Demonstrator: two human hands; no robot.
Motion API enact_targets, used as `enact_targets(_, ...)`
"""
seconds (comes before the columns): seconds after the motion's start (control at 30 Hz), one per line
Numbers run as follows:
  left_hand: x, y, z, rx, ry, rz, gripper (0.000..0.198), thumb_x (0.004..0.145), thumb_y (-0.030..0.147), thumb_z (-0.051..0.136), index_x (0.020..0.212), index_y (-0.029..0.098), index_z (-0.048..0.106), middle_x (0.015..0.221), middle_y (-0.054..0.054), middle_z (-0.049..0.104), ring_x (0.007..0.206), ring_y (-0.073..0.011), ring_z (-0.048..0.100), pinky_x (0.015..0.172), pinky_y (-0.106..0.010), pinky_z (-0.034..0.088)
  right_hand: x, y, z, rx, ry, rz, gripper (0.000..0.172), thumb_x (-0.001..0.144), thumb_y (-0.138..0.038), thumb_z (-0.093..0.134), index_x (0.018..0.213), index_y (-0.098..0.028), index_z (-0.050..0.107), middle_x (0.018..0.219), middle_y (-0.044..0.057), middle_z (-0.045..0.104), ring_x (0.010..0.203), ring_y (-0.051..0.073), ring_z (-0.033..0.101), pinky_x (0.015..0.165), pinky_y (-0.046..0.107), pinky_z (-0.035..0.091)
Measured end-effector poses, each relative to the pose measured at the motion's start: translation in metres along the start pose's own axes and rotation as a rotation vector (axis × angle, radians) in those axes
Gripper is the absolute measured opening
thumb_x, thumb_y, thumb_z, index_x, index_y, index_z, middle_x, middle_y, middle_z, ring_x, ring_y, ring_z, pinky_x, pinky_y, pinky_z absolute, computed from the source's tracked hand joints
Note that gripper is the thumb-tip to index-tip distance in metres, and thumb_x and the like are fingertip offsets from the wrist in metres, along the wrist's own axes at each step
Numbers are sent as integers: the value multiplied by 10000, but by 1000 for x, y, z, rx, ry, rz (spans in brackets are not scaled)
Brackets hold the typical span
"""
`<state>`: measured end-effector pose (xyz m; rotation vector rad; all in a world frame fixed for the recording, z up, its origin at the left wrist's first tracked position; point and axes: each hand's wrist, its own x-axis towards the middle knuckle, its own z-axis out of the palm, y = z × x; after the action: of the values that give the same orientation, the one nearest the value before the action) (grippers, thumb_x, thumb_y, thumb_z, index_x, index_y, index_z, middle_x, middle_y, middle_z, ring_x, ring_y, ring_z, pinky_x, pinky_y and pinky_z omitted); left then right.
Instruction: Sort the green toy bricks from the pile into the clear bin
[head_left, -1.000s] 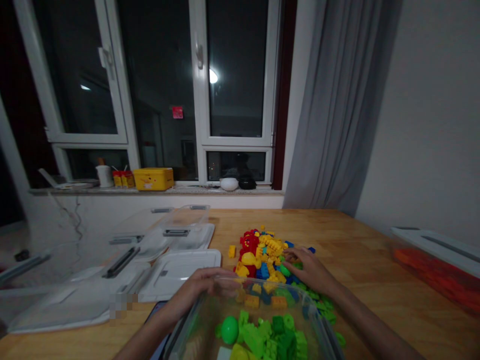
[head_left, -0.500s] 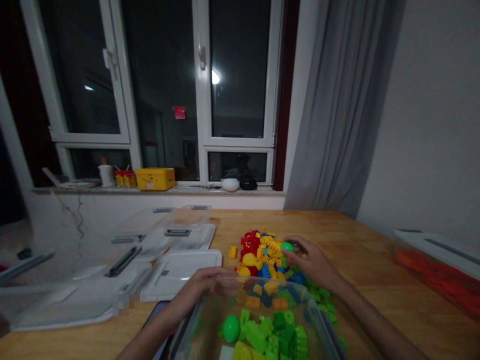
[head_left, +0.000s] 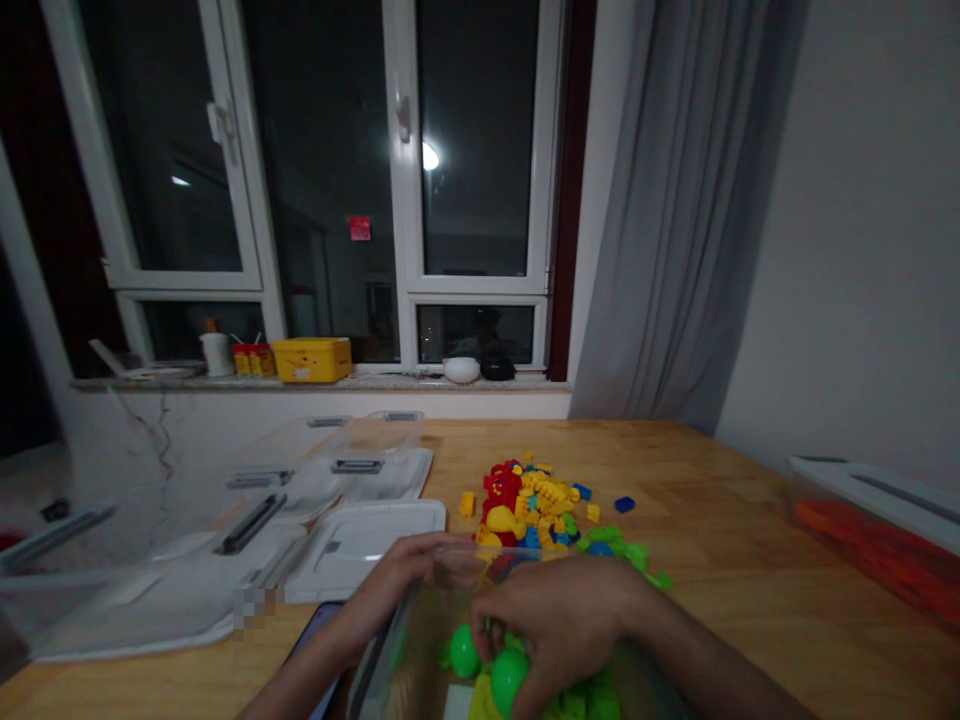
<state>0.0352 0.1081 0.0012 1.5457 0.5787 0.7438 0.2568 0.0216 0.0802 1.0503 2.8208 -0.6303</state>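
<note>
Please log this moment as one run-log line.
right hand: holds round green plastic ball over clear plastic bin | left hand: on bin rim

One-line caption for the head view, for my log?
Right hand holds a green ball inside a clear bin; left hand grips its rim.

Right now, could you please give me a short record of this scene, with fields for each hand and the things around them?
left hand: grips the far rim of the clear bin
right hand: inside the bin, closed on a green ball
bin contents: a second green ball and green bricks
brick pile: mixed yellow, red, blue and green, on the wooden table beyond the bin
left of the pile: clear lids
far right: bin of orange pieces
</note>
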Motion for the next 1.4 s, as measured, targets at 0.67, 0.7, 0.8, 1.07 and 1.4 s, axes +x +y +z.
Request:
enact_targets(0.67, 3, -4, -8, 166, 65, 22, 492, 601, 139, 504, 1018, 188, 760, 1074, -50, 768, 1078, -327, 639, 1026, -457, 400, 3, -3, -3, 321, 259, -127, 362, 852, -258, 636, 1210, -222, 600, 1100, 32, 727, 960, 142, 694, 789, 197, 513)
enact_targets(0.7, 3, -2, -6, 171, 66, 21, 496, 593, 134, 496, 1007, 193, 762, 1061, -42, 771, 1070, -323, 642, 1004, -445, 415, 0, 0, -8, 339, 361, -116, 326, 866, -252, 619, 1191, -224, 615, 1101, 30, 726, 967, 141, 689, 823, 212, 512)
enact_targets(0.8, 0, 5, 1, 117, 67, 3, 497, 601, 134, 493, 1013, 208, 760, 1066, -28, 772, 1071, -314, 650, 967, -423, 443, -10, 24, -24, 282, 657, -10, 226, 886, -269, 588, 1089, -214, 668, 1060, 33, 731, 934, 152, 675, 833, 249, 507)
enact_targets(1.07, 2, -2, -5, 92, 32, -26, 476, 635, 172, 536, 1061, 195, 747, 1104, -60, 762, 1101, -326, 641, 1021, -459, 417, -27, 153, -17, 2, 587, 619, 180, 795, -174, 558, 841, -125, 725, 759, 56, 728, 658, 144, 608, 564, 214, 388)
enact_targets(1.4, -5, 16, 8, 94, 76, -26, 469, 636, 164, 522, 1045, 181, 753, 1113, -58, 759, 1109, -334, 632, 1049, -475, 388, -17, 183, 10, -28, 431, 765, 132, 657, -130, 631, 694, -136, 758, 664, 49, 724, 580, 132, 575, 503, 212, 315)
